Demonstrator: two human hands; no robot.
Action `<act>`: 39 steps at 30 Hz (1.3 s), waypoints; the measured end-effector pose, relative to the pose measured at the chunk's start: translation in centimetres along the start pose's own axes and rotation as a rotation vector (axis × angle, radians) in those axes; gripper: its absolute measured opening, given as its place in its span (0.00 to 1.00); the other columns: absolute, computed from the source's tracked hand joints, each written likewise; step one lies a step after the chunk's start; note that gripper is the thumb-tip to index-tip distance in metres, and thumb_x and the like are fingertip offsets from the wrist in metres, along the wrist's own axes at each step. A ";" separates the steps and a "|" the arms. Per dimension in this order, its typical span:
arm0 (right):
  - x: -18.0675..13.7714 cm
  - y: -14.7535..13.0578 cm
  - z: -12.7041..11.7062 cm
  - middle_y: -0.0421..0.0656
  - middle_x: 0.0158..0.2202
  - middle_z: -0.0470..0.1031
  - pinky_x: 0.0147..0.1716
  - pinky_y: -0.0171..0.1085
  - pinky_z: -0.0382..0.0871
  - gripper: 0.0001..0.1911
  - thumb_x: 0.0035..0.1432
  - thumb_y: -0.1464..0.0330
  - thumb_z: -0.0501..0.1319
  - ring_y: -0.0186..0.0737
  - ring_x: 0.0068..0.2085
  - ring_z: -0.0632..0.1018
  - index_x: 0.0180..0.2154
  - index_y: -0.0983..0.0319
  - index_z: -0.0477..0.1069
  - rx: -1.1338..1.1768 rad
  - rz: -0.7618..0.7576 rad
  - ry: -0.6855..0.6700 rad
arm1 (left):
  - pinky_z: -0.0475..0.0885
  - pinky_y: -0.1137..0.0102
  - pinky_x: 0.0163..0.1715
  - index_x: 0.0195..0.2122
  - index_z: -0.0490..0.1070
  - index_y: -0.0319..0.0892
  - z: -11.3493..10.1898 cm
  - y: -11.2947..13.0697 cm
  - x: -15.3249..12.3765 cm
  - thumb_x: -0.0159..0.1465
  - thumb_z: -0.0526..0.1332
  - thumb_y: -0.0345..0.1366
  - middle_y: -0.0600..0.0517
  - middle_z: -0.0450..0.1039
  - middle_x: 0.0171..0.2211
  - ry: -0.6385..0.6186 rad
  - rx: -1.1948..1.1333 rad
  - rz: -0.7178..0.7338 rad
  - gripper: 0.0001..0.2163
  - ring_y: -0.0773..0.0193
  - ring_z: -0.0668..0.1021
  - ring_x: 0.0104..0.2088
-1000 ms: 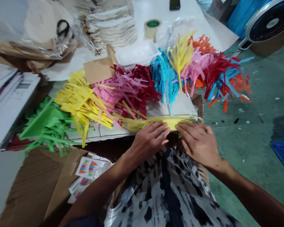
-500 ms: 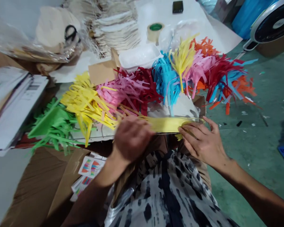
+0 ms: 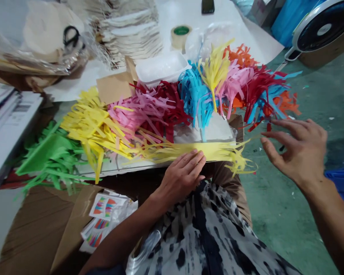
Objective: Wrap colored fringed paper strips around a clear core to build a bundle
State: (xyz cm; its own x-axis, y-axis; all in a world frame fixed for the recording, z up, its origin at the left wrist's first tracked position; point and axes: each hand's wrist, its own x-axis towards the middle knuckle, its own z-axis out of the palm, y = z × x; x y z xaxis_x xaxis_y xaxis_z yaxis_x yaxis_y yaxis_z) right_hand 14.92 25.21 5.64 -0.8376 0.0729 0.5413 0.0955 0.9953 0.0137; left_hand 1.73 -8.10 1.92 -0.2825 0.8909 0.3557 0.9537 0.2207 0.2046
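Right hand (image 3: pixel 299 149) swung outward from flat, fringed yellow paper (image 3: pixel 218 151)

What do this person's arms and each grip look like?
Each grip is simply a human hand: the left hand and right hand wear no gloves, and no cables show. Both forearms are bare; a dark sleeve shows on the left arm. The garment is white with black blotches.

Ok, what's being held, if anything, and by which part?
The left hand presses down the yellow fringed strip at its uncut middle; whether the right hand pinches its fringe cannot be told.
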 end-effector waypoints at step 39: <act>2.8 -11.1 2.6 0.44 0.36 0.79 0.45 0.47 0.55 0.14 0.73 0.59 0.57 0.50 0.43 0.73 0.39 0.59 0.76 0.289 0.083 -0.366 | 0.63 0.57 0.45 0.37 0.75 0.44 -3.3 -5.2 3.2 0.74 0.61 0.42 0.51 0.81 0.37 -0.066 -0.053 -0.348 0.10 0.54 0.75 0.42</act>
State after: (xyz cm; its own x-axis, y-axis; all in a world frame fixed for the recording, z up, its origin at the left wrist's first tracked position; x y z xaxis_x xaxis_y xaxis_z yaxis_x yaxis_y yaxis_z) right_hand 10.10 14.55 4.84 -0.9731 0.1185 0.1977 0.0599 0.9583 -0.2795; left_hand -4.45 -7.72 4.99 -0.5801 0.7905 0.1967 0.7945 0.4958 0.3507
